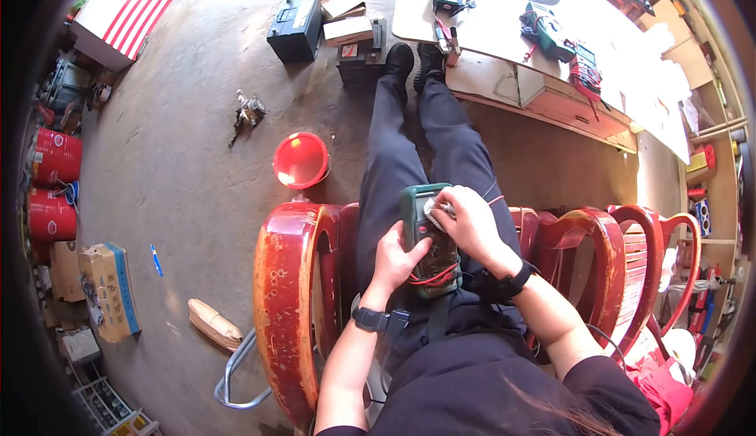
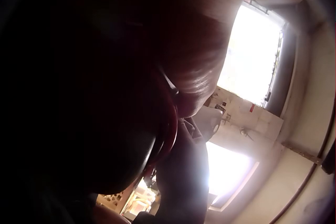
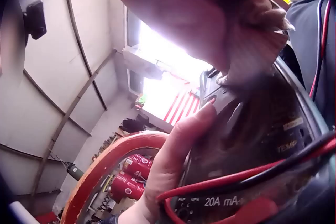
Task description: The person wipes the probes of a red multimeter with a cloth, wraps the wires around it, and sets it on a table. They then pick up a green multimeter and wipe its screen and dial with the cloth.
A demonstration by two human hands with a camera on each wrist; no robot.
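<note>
My left hand grips the left side of a multimeter in a dark green case, held over my lap. Its thumb lies on the meter's face. Red and black test leads wrap around the meter's lower end, across the socket labels. In my right hand a crumpled white tissue is pinched and pressed against the upper part of the meter's face, partly hiding it. The left wrist view is mostly dark, with the underside of a hand close to the lens.
I sit on a red wooden bench with my legs stretched toward a white table holding more meters. A red bucket and car batteries stand on the floor. Red drums and cardboard boxes line the left.
</note>
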